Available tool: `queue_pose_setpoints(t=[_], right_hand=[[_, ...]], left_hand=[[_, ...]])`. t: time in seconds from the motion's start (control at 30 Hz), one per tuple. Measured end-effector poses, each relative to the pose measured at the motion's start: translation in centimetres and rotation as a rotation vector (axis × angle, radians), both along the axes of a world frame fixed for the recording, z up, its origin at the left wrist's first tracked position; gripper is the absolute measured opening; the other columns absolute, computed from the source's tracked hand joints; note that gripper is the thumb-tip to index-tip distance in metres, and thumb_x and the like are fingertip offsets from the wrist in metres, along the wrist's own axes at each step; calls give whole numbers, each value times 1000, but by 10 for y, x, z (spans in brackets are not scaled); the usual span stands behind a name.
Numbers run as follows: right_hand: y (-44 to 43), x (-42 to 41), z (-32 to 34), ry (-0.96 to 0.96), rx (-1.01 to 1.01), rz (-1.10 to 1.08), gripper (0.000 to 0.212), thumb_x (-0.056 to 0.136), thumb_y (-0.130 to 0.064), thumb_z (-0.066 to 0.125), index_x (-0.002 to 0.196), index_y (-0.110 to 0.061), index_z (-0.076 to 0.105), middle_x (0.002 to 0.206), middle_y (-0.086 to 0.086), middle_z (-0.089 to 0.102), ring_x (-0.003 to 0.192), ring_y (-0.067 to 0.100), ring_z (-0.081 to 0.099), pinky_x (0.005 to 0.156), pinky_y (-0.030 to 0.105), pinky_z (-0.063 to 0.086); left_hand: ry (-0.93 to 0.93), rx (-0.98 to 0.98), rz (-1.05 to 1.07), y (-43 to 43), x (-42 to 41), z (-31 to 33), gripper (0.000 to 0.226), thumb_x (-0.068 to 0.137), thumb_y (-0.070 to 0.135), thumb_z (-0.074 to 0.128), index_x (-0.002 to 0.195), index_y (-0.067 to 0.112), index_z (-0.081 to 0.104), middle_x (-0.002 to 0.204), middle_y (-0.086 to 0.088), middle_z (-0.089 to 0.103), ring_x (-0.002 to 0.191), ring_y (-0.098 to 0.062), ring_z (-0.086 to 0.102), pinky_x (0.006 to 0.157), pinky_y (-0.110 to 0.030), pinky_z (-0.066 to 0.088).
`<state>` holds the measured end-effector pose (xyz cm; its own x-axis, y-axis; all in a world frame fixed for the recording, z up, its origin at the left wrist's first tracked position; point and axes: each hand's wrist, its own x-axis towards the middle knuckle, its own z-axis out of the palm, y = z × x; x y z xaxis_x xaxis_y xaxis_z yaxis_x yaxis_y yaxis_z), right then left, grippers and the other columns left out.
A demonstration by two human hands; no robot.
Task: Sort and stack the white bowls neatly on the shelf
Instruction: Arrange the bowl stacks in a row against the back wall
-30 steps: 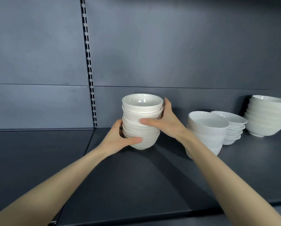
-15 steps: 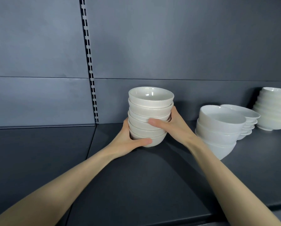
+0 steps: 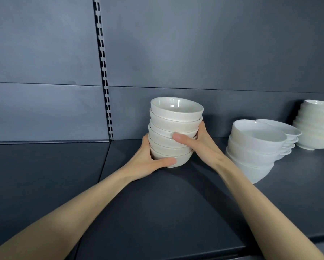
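a stack of small white bowls [image 3: 174, 132], about six deep, stands a little to the right of the slotted upright [image 3: 104, 72], near its foot, over the dark shelf [image 3: 157, 212]; whether the bottom bowl rests on the shelf or sits just clear of it cannot be told; the bowls are not nested quite evenly, and the top one tips so that its glossy inside shows; the left hand [image 3: 150, 162] grips the stack low on the side nearer the upright, its thumb [image 3: 168, 161] curled across the front of the bottom bowl, its fingers hidden behind; the right hand [image 3: 200, 145] clamps the side farther from the upright, higher up, its thumb [image 3: 180, 137] lying across the front of the middle bowls and its fingers wrapped out of sight round the back; so both hands are closed on the same stack, one from each side, with bare forearms reaching in from the lower corners; farther right of the upright stands a stack of larger white bowls [image 3: 255, 147], apart from the held one, its lower bowls partly hidden by the right forearm; just beyond it, farther again from the upright and closer to the back panel [image 3: 195, 44], is a stack of shallow white bowls [image 3: 289, 136], close enough that touch cannot be judged; farthest right of the upright, cut by the frame edge, is a tall stack of cream bowls [image 3: 317, 126]; the upright itself runs up the grey back panel, where two shelf boards meet
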<state>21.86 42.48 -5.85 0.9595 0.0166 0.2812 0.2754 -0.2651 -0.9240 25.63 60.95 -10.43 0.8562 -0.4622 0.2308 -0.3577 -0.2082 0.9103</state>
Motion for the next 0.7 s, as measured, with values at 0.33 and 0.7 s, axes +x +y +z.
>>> queue_pose_setpoints(t=[0.33,0.7], right_hand=[[2,-1,5,-37,13,-30,88,63,-39,83,137,-26,38,126,-15,59,108,-5,59,80,12,51],[29,-28,49,-90,10,111,92,56,-48,84,135,-28,41,124,-12,62,111,5,61,94,31,52]], left_hand=[[1,-21,88,2,-1,6,106,45,46,86,135,20,37,122,15,56,112,0,56,93,-23,50],[-62,-84,238,28,-55,52,72,63,15,88,123,22,47,113,11,61,98,3,60,72,-9,50]])
